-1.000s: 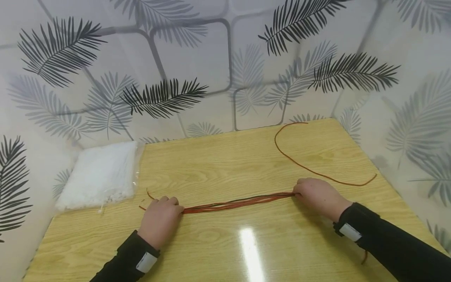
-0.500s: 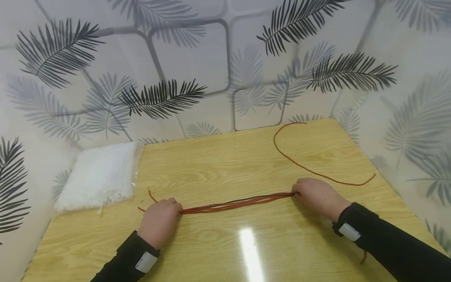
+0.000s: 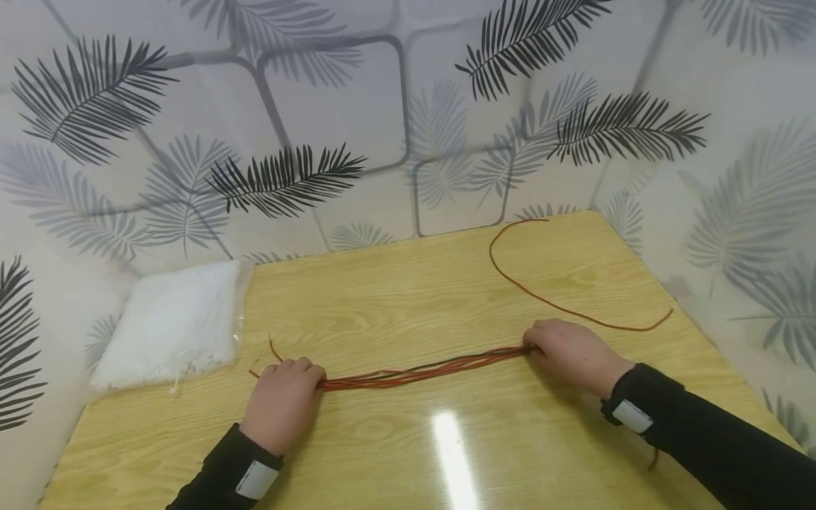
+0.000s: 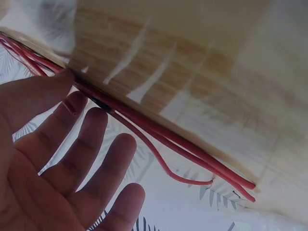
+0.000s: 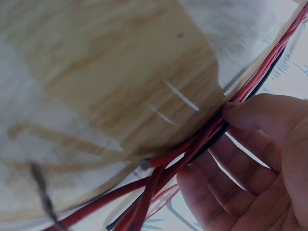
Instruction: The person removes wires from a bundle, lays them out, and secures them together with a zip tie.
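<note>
A bundle of thin red wires (image 3: 357, 383) with a black one among them stretches across the wooden table, low over its surface. My left hand (image 3: 282, 407) pinches its left part; in the left wrist view the thumb presses the wires against the fingertips while the other fingers spread out. Beyond that grip, loose red wire ends (image 4: 192, 161) fan out. My right hand (image 3: 576, 358) holds the bundle's right part between thumb and fingers. There the right wrist view shows red wires (image 5: 103, 202) crossing and a black wire running along beneath them.
A single curved red wire (image 3: 576, 312) lies at the back right of the table (image 3: 395, 297). At the left, a clear bag of white pieces (image 3: 175, 319) rests by the wall. A patterned wall (image 3: 331, 113) borders the back and sides.
Both hands keep their hold on the wire bundle in nearly the same place. The head view has shifted slightly, and the strands near the left hand look a little more spread.
</note>
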`<state>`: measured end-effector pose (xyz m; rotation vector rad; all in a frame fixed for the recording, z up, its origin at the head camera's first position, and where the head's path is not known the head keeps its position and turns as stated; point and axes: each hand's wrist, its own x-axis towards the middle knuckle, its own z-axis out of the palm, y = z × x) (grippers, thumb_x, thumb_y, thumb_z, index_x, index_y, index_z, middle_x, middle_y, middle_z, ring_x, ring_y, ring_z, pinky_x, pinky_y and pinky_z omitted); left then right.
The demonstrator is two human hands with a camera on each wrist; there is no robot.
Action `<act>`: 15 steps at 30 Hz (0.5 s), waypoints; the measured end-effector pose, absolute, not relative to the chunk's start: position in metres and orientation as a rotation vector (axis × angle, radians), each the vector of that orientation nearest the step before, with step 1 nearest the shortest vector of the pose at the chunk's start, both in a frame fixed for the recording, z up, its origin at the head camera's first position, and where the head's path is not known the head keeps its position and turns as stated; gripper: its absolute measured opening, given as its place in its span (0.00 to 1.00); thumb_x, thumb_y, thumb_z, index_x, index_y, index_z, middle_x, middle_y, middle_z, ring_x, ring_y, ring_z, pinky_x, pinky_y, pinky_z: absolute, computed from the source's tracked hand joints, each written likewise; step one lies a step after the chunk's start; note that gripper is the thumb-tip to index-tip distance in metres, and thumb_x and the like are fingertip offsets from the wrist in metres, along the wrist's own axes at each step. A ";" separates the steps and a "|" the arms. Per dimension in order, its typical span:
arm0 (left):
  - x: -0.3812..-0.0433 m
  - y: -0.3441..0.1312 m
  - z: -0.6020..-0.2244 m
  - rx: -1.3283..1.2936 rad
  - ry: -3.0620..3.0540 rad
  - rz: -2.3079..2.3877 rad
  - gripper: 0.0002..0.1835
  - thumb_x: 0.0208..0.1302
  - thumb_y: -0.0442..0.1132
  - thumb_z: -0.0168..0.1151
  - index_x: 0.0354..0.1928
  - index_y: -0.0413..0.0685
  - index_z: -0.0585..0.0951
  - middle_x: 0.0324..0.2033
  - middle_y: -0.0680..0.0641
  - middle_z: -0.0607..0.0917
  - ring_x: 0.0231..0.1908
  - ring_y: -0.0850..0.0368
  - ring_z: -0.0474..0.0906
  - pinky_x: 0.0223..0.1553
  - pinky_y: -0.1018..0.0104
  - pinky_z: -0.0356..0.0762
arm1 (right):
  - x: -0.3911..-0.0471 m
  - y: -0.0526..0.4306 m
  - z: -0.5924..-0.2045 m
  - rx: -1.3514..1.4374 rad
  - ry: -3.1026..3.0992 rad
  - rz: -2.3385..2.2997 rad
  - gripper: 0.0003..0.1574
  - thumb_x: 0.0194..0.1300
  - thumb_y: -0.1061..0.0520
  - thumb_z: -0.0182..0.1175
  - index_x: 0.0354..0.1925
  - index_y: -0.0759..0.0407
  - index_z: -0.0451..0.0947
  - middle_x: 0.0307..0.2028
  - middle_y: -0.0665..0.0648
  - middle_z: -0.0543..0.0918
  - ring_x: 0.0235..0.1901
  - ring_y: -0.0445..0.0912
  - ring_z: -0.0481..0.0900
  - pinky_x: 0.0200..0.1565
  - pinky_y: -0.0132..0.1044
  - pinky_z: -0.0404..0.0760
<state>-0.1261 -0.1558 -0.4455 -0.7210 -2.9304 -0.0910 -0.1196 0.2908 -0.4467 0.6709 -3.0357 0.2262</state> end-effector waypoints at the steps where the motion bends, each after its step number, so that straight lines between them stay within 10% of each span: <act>1: -0.126 -0.157 -0.445 -0.715 -2.935 -0.097 0.06 0.58 0.39 0.72 0.36 0.50 0.85 0.31 0.51 0.82 0.37 0.50 0.80 0.43 0.50 0.75 | -0.119 0.291 -0.446 0.681 -3.027 0.228 0.06 0.60 0.62 0.69 0.38 0.55 0.83 0.32 0.48 0.79 0.33 0.42 0.79 0.37 0.41 0.81; 15: -0.115 -0.163 -0.437 -0.714 -2.898 -0.187 0.14 0.62 0.46 0.69 0.46 0.48 0.85 0.43 0.46 0.85 0.47 0.44 0.81 0.50 0.45 0.74 | -0.142 0.311 -0.424 0.431 -3.070 0.387 0.17 0.69 0.56 0.61 0.50 0.66 0.81 0.46 0.63 0.83 0.48 0.59 0.81 0.49 0.55 0.79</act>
